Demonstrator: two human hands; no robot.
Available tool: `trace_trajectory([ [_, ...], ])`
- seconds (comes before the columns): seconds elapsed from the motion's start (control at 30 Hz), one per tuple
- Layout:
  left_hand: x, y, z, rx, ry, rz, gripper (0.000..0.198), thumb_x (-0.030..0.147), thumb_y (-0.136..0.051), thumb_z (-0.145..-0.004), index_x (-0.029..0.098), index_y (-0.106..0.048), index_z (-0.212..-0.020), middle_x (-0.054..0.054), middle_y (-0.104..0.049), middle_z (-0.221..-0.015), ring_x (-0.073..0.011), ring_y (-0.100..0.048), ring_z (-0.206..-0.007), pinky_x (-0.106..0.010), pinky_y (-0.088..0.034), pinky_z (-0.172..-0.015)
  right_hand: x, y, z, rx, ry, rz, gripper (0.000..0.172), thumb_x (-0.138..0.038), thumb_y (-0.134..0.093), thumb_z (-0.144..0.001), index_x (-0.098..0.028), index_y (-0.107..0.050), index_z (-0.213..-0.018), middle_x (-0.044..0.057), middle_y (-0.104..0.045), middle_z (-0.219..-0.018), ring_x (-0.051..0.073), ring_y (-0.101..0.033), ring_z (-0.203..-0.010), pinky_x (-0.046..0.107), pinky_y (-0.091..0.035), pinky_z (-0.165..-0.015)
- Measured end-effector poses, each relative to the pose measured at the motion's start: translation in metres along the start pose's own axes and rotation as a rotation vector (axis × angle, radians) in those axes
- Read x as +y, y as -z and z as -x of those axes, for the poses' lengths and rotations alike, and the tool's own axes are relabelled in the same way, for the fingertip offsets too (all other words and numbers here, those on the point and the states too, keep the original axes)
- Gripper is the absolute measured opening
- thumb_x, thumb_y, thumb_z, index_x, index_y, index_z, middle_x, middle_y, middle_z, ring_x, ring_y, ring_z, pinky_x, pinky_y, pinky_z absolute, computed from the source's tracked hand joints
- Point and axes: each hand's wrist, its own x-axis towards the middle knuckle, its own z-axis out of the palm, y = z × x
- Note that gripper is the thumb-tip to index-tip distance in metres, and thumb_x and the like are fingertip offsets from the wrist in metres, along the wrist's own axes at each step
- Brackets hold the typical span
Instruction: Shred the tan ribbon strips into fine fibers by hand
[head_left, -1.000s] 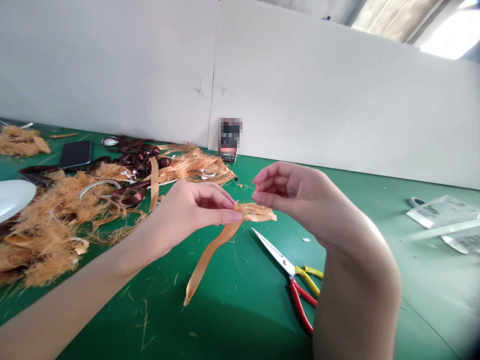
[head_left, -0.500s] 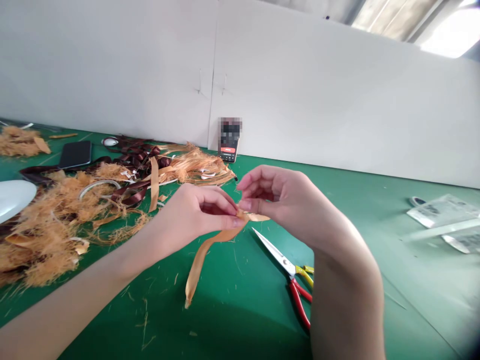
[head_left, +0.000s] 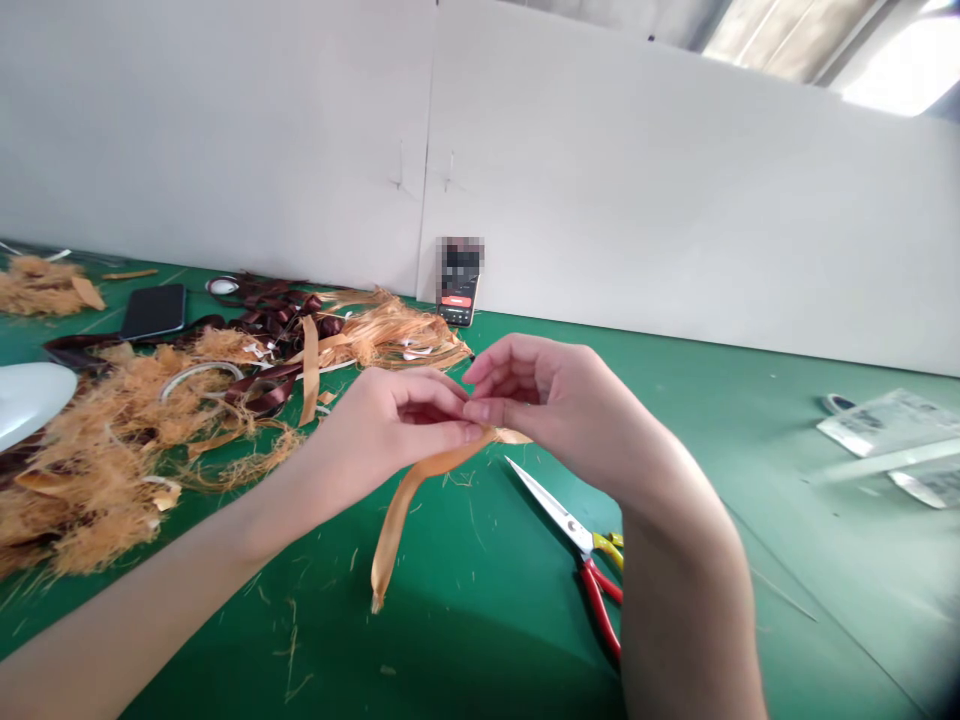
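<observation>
A strip of orange ribbon [head_left: 409, 500] hangs from my two hands down to the green table [head_left: 465, 640], its lower tip resting on the surface. My left hand [head_left: 390, 425] pinches the ribbon near its top end between thumb and fingers. My right hand [head_left: 559, 400] meets it fingertip to fingertip and pinches the frayed end of the same ribbon. Both hands are closed and held a little above the table.
Scissors [head_left: 581, 545] with red and yellow handles lie under my right forearm. Heaps of frayed orange fibre [head_left: 97, 470] and dark brown ribbon [head_left: 274, 315] cover the left side. A dark phone [head_left: 154, 310], a propped phone [head_left: 458, 281], a white dish [head_left: 30, 395] and plastic packets [head_left: 892, 430] are also about.
My right hand has moved left, closing the gap until its fingertips meet my left hand's on the ribbon's frayed end. The ribbon hangs much as before.
</observation>
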Motion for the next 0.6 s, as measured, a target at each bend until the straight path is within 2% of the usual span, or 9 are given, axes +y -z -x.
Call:
trace_trajectory([
  [0.13,-0.0019,-0.0018,0.0,-0.021,-0.006,0.04,0.016,0.035,-0.075,-0.072,0.021,-0.074,-0.081,-0.003,-0.071,-0.101,-0.0215,-0.068,-0.092,-0.031,-0.056,-0.081,0.0001,-0.0015,-0.0003,-0.005,0.022,0.043,0.019,-0.001,-0.057,-0.072,-0.018,-0.059,-0.08,-0.002,-0.063,-0.072,0.009,-0.06,-0.067,0.021,-0.05,-0.06],
  [0.3,-0.001,-0.0026,0.0007,0.009,-0.021,-0.028,0.017,0.037,-0.073,-0.074,0.022,-0.074,-0.082,-0.002,-0.072,-0.094,-0.0193,-0.068,-0.085,-0.03,-0.056,-0.077,-0.0012,-0.0038,-0.002,0.004,0.024,0.047,0.022,0.004,-0.053,-0.073,-0.017,-0.058,-0.079,-0.003,-0.061,-0.073,0.007,-0.058,-0.067,0.018,-0.047,-0.06],
  [0.6,-0.0039,0.0006,-0.0006,-0.002,-0.032,-0.021,0.022,0.039,-0.07,-0.076,0.02,-0.073,-0.088,-0.005,-0.071,-0.097,-0.0215,-0.067,-0.089,-0.033,-0.055,-0.08,-0.0003,-0.0031,-0.0008,0.072,0.058,0.042,0.015,-0.003,-0.056,-0.078,-0.017,-0.057,-0.084,-0.002,-0.06,-0.074,0.009,-0.059,-0.069,0.022,-0.048,-0.062],
])
